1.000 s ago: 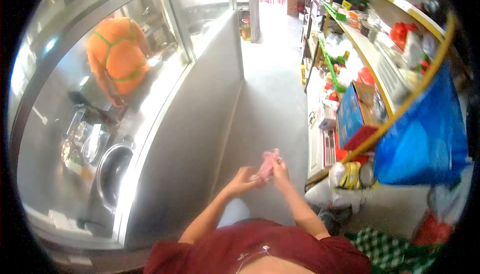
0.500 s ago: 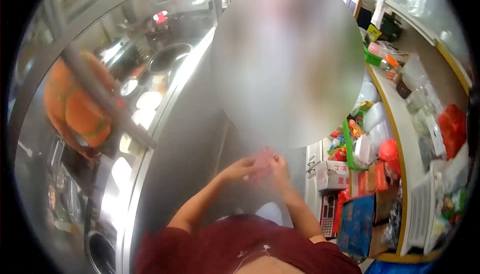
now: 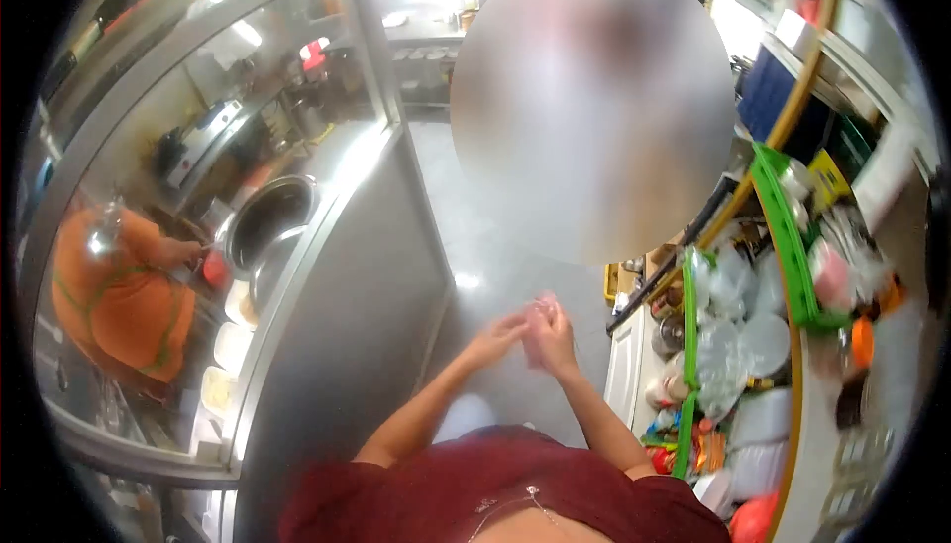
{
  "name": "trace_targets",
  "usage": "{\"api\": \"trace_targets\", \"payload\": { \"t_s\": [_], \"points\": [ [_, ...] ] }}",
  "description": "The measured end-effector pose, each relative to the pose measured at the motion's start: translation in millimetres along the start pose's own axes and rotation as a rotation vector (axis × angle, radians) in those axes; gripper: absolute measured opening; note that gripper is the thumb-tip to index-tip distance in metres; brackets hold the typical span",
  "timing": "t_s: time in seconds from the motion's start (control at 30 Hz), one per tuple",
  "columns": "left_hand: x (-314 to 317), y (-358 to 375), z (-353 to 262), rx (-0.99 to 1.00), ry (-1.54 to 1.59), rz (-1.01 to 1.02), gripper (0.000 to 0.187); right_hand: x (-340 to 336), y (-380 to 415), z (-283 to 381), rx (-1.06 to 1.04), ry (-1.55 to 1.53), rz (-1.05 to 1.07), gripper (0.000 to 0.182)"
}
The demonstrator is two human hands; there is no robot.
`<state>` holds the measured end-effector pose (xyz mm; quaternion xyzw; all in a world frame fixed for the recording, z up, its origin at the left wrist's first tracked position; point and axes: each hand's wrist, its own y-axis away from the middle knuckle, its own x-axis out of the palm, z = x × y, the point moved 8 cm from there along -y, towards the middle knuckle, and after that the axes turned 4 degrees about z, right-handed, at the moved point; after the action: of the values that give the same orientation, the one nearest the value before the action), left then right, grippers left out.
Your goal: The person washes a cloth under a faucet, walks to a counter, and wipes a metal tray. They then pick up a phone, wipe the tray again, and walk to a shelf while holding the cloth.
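Observation:
A small pink, partly see-through item, like a cloth or thin bag, [image 3: 536, 347] is between my hands, low in the middle of the view. My right hand [image 3: 555, 336] is closed on it, fingers pinched near its top. My left hand [image 3: 497, 341] is beside it on the left, its fingers reaching toward the pink item. Motion blurs the left fingers, and whether they touch it cannot be made out.
A glass-and-metal partition [image 3: 342, 236] stands at the left. Behind it a person in orange [image 3: 124, 290] works near a large pot [image 3: 272, 221] and white trays. Shelves with green baskets [image 3: 792, 246] line the right. A blurred round patch covers the upper middle.
The view has moved forward along the partition, whose end now shows. My hands have shifted slightly right, with the pink item now bunched smaller at my right hand.

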<state>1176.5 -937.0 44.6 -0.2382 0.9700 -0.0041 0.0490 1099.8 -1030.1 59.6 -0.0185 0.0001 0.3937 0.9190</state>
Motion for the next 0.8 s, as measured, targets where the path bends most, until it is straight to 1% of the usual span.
{"api": "trace_targets", "payload": {
  "t_s": [0.03, 0.1, 0.2, 0.27, 0.3, 0.33, 0.4, 0.43, 0.53, 0.6, 0.63, 0.7, 0.8],
  "points": [
    [-20, -20, -2, -0.067, 0.028, -0.062, 0.032, 9, -26, 1, 0.017, 0.085, 0.111, 0.031],
    [-54, -66, -5, -0.049, 0.061, -0.110, 0.030, 31, -82, 12, 0.035, 0.245, 0.330, 0.033],
    [-99, -142, 18, -0.027, 0.086, -0.156, 0.027, 50, -169, -10, -0.041, 0.208, 0.393, 0.032],
    [-131, -201, 29, 0.007, 0.093, -0.207, 0.027, 55, -238, -36, -0.051, 0.116, 0.386, 0.028],
    [-145, -231, 34, -0.040, 0.095, -0.254, 0.025, 53, -269, -50, -0.053, 0.094, 0.384, 0.027],
    [-154, -266, 37, -0.055, 0.038, -0.201, 0.025, 50, -301, -59, -0.060, 0.075, 0.380, 0.026],
    [-174, -337, 29, -0.079, -0.076, -0.101, 0.024, 41, -359, -63, 0.049, -0.002, 0.346, 0.023],
    [-179, -367, 25, -0.094, -0.004, -0.098, 0.023, 33, -388, -62, 0.092, -0.034, 0.321, 0.022],
    [-187, -462, 6, -0.062, -0.131, 0.029, 0.023, 6, -461, -40, 0.205, -0.215, 0.250, 0.023],
    [-180, -524, 29, -0.070, 0.011, 0.142, 0.023, -13, -509, -33, 0.265, -0.323, 0.168, 0.023],
    [-178, -554, 44, -0.093, -0.054, 0.190, 0.023, -22, -536, -37, 0.260, -0.319, 0.137, 0.023],
    [-171, -607, 42, -0.128, 0.013, 0.259, 0.023, -42, -581, -51, 0.258, -0.301, 0.072, 0.023],
    [-181, -695, 52, -0.128, 0.001, 0.287, 0.025, -58, -668, -64, 0.189, -0.292, 0.104, 0.022]
  ]
}}
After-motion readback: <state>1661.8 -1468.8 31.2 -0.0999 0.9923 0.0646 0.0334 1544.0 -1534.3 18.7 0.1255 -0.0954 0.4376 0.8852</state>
